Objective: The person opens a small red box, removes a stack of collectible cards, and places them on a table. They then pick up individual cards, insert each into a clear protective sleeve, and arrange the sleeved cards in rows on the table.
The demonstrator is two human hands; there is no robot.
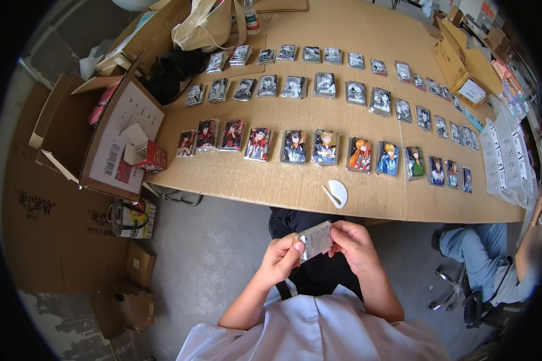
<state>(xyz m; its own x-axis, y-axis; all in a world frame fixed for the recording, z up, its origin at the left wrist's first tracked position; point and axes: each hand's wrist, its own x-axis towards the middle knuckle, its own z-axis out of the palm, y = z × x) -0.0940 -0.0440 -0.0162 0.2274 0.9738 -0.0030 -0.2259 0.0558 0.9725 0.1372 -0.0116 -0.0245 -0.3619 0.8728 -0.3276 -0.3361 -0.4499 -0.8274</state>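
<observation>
Above my lap, in front of the table edge, a small silvery rectangular packet (315,242) is gripped at both ends and slightly tilted. My left hand (281,257) closes on its left end, thumb on top. My right hand (355,245) pinches its upper right corner. What is inside the packet cannot be made out. On the table just beyond lies a white letter opener (337,194) with a rounded body. Past it, a row of colour-printed card stacks (294,146) runs across the table. Two rows of grey-toned card stacks (294,86) lie farther back.
An open cardboard box (120,129) stands at the table's left edge, with a small red box (147,157) against it. White plastic baskets (504,159) and another open carton (464,63) are on the right. A cloth bag (205,27) lies far left. Another person (488,253) sits at right.
</observation>
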